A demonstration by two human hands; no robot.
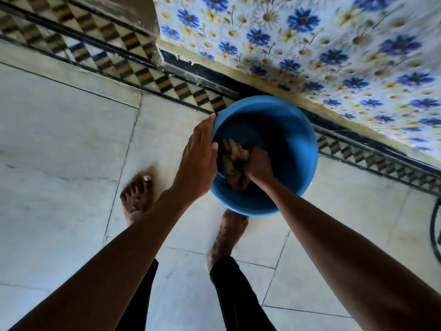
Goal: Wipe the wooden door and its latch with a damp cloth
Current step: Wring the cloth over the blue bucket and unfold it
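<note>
A round blue plastic tub stands on the pale marble floor below me, close to a wall. Inside it my right hand is closed around a bunched brownish-yellow cloth. My left hand rests flat against the tub's left rim, fingers together and thumb over the edge. The tub's inside is dark, so I cannot tell how much water it holds. No wooden door or latch is in view.
A wall covered in blue and yellow flower print rises just behind the tub. A checkered tile border runs along the floor's edge. My bare feet stand on the marble. A dark curved object shows at the right edge.
</note>
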